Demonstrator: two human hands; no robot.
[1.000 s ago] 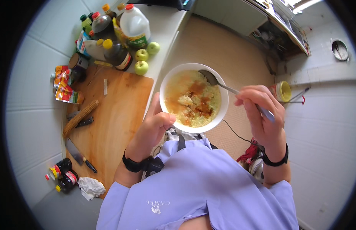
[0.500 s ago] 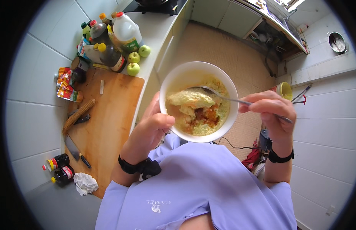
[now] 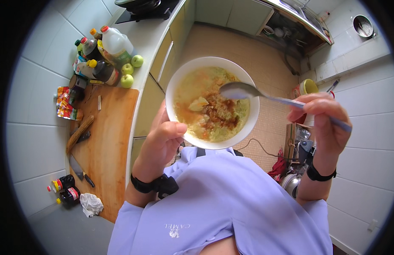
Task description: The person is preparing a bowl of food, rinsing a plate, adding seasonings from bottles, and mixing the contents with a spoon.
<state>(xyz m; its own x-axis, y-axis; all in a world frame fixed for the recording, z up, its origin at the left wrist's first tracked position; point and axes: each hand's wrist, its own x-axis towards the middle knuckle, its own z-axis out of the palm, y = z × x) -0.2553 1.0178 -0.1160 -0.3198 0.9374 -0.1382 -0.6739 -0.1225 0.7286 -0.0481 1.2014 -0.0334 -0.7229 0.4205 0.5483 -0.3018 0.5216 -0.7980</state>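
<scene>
In front of my chest my left hand (image 3: pixel 164 132) grips a white bowl (image 3: pixel 169 91) by its left rim, thumb over the edge. Inside lies a wet, yellow-green mash (image 3: pixel 207 78) with orange bits and a brown, sauce-like patch near the middle. Between the fingers and thumb of my right hand (image 3: pixel 322 114) is the handle of a metal spoon (image 3: pixel 241 90). The spoon's bowl hovers over the mash, its rounded underside partly turned up; whether it touches the food I cannot tell.
Left of me, a wooden cutting board (image 3: pixel 108 140) bears a knife (image 3: pixel 81 170) and a long brown corn cob (image 3: pixel 80 134). Green apples (image 3: pixel 127 80) and several bottles (image 3: pixel 116 44) stand beyond it. A black pan (image 3: pixel 142 6) sits on the far stove.
My right hand has moved right and the spoon has come up out of the mash, dropping its heaped load. The brown patch is more spread out. The bowl has shifted slightly left.
</scene>
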